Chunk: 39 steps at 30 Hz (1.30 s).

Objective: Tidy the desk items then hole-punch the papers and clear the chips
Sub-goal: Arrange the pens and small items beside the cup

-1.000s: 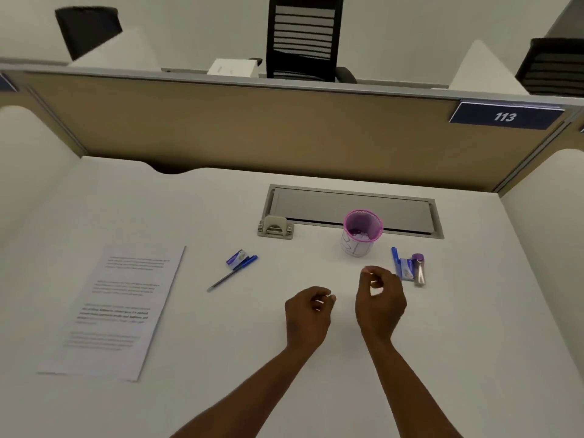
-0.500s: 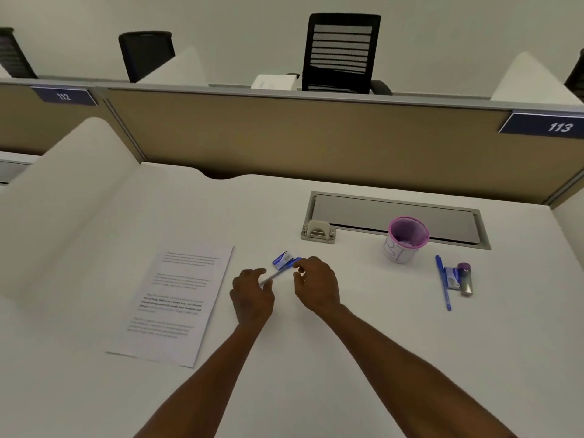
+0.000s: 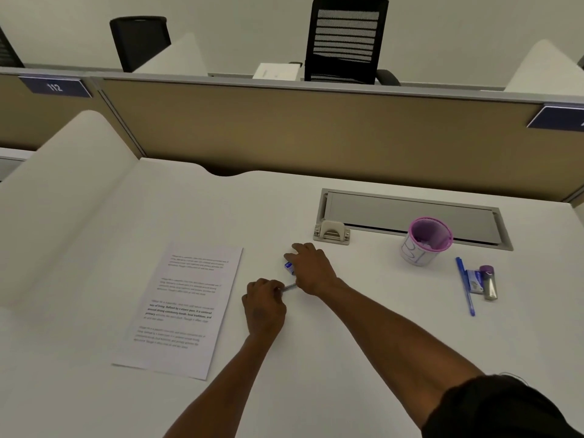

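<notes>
A printed paper sheet (image 3: 185,306) lies on the white desk (image 3: 363,343) at the left. My left hand (image 3: 264,306) pinches the near end of a pen (image 3: 289,287) just right of the sheet. My right hand (image 3: 311,268) covers the pen's far end and a small blue box (image 3: 288,267), fingers curled over them. The beige hole punch (image 3: 331,233) stands just beyond my right hand. A purple-rimmed cup (image 3: 425,241) stands to the right. Beside it lie a blue pen (image 3: 464,284), a second small blue box (image 3: 474,279) and a grey stapler-like item (image 3: 489,284).
A grey cable hatch (image 3: 410,216) is set into the desk behind the cup. A tan partition (image 3: 316,134) closes the back, and a white curved divider (image 3: 63,197) bounds the left side. Black chairs (image 3: 346,41) stand beyond.
Both hands moved from the desk's centre near the cup leftward to the pen and blue box. My head view also shifted left. My right hand now covers the box.
</notes>
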Available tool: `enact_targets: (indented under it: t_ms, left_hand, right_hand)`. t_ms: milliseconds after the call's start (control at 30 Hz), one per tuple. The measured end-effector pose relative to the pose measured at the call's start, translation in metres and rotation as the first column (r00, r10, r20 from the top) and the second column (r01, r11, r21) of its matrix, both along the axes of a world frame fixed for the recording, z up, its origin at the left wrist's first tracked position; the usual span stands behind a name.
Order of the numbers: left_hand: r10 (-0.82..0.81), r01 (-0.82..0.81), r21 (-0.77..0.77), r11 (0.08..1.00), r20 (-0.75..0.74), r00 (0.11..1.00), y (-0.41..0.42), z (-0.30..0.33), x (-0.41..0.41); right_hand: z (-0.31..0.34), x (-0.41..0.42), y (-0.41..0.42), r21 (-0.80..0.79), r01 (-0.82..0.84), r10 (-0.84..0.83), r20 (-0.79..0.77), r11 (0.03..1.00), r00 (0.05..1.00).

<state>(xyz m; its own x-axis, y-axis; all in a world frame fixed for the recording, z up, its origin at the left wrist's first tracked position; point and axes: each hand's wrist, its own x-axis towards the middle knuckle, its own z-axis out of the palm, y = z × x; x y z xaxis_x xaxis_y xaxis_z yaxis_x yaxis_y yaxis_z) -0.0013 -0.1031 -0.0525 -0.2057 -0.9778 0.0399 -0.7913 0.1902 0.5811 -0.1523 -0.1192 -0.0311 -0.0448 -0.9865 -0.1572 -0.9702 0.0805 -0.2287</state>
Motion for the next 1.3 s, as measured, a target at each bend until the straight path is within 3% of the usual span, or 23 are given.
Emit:
enact_targets:
  t_ms: [167, 267, 333, 433, 500, 567, 667, 800, 933, 1033, 1133, 1300]
  left_hand:
    - [-0.055, 0.055, 0.036, 0.998, -0.004, 0.998, -0.003, 0.003, 0.001]
    - [-0.090, 0.091, 0.060, 0.994, -0.017, 0.996, -0.005, 0.003, 0.002]
    - [-0.078, 0.096, 0.111, 0.989, -0.154, 0.985, -0.005, 0.007, 0.003]
    - [0.088, 0.030, 0.315, 0.949, -0.353, 0.931, 0.004, 0.023, -0.002]
    - [0.190, 0.010, 0.433, 0.901, -0.416, 0.889, 0.014, 0.027, -0.009]
    - [0.260, 0.041, 0.527, 0.849, -0.483, 0.836, 0.027, 0.030, -0.018]
    - [0.273, 0.171, 0.630, 0.758, -0.544, 0.793, 0.053, 0.037, -0.035]
    - [0.182, 0.380, 0.712, 0.591, -0.576, 0.797, 0.094, 0.045, -0.058]
    - [0.137, 0.440, 0.745, 0.501, -0.570, 0.810, 0.126, 0.041, -0.073]
    - [0.089, 0.460, 0.745, 0.483, -0.565, 0.820, 0.141, 0.038, -0.079]
    - [0.016, 0.464, 0.717, 0.520, -0.552, 0.834, 0.148, 0.036, -0.085]
    - [-0.069, 0.473, 0.680, 0.561, -0.530, 0.845, 0.151, 0.035, -0.097]
  right_hand:
    - [-0.001, -0.002, -0.003, -0.032, 0.030, -0.030, -0.009, 0.999, 1.000]
    - [0.001, -0.006, 0.001, -0.060, 0.247, -0.228, 0.223, 0.967, 0.948]
    - [0.008, -0.008, 0.011, -0.067, 0.490, -0.390, 0.515, 0.869, 0.763]
    - [0.024, -0.018, 0.039, 0.101, 0.735, -0.452, 0.841, 0.670, 0.296]
    - [0.034, -0.027, 0.065, 0.215, 0.794, -0.396, 0.917, 0.568, 0.035]
    - [0.041, -0.040, 0.093, 0.320, 0.815, -0.332, 0.928, 0.484, -0.167]
    - [0.043, -0.064, 0.142, 0.425, 0.822, -0.299, 0.897, 0.380, -0.326]
    - [0.046, -0.113, 0.205, 0.443, 0.877, -0.242, 0.886, 0.187, -0.396]
    - [0.044, -0.189, 0.248, 0.314, 0.949, -0.324, 0.894, -0.043, -0.310]
    - [0.035, -0.241, 0.266, 0.218, 0.957, -0.492, 0.822, -0.193, -0.287]
    - [0.020, -0.276, 0.271, 0.215, 0.963, -0.607, 0.747, -0.164, -0.270]
    - [0.012, -0.284, 0.263, 0.158, 0.986, -0.763, 0.632, -0.045, -0.136]
